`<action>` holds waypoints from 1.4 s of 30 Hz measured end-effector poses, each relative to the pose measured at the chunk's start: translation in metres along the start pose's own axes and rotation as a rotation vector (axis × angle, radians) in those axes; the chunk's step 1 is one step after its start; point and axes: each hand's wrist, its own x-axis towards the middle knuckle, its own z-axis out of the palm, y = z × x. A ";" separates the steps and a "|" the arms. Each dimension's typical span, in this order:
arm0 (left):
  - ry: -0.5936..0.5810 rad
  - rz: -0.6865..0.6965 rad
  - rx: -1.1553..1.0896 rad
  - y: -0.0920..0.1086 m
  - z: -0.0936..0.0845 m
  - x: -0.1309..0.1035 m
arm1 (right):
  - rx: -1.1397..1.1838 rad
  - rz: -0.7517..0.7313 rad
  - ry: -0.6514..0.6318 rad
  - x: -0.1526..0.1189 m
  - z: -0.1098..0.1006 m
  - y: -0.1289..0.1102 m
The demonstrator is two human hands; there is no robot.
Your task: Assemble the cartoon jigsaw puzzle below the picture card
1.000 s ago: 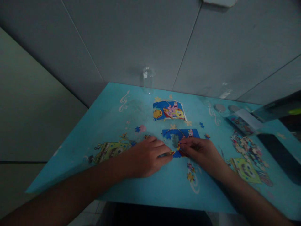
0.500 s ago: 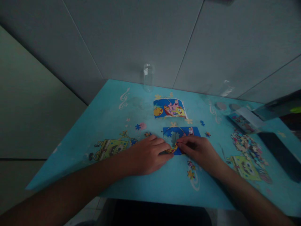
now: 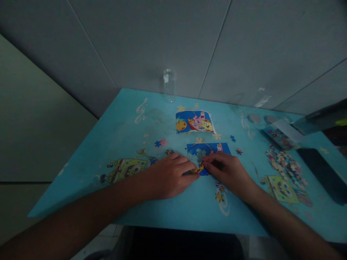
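Note:
A partly assembled jigsaw puzzle (image 3: 210, 147) with a blue picture and a gap in its middle lies between my hands. My left hand (image 3: 173, 177) is closed at its left side, thumb and index finger on a yellow piece (image 3: 194, 170). My right hand (image 3: 226, 171) comes in from the right. Its thumb and index finger pinch at a small puzzle piece by the gap, mostly hidden by the fingertips. Behind the puzzle lies a reference picture (image 3: 195, 122) showing the same cartoon scene. Loose pieces lie nearby: a blue piece (image 3: 232, 138) and some yellow pieces (image 3: 219, 196).
A clear bottle (image 3: 169, 86) stands by the wall. On the right of the blue table (image 3: 121, 122) lie a heap of puzzle pieces (image 3: 287, 166), a dark phone-like slab (image 3: 322, 175), a clear box (image 3: 283, 135) and two round lids (image 3: 255, 118).
The whole view has shifted slightly. Both hands stay at the puzzle, and the right fingertips have barely moved at the gap.

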 end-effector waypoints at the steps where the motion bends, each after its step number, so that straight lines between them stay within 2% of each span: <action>1: -0.002 0.000 0.002 0.000 0.000 0.000 | -0.006 -0.007 0.003 0.000 0.000 -0.001; 9: -0.009 0.000 0.007 0.000 -0.001 0.000 | -0.052 -0.066 -0.004 0.001 -0.002 -0.004; 13: -0.002 0.001 0.005 0.000 -0.001 0.000 | -0.001 -0.007 -0.027 0.001 -0.004 -0.004; 19: -0.005 -0.004 0.006 0.000 0.000 0.000 | 0.243 0.145 -0.127 0.001 -0.012 -0.006; 22: 0.008 -0.004 0.014 0.000 0.000 0.000 | 0.270 0.157 -0.143 0.002 -0.013 -0.006; 28: 0.015 -0.004 0.000 0.000 -0.001 0.000 | 0.082 0.050 -0.088 0.002 -0.008 -0.003; 32: 0.014 -0.008 -0.006 0.000 -0.002 0.000 | 0.037 -0.003 -0.057 0.002 -0.007 -0.001; 42: 0.002 -0.008 0.002 0.000 0.001 -0.001 | -0.195 -0.202 -0.010 0.005 -0.002 -0.008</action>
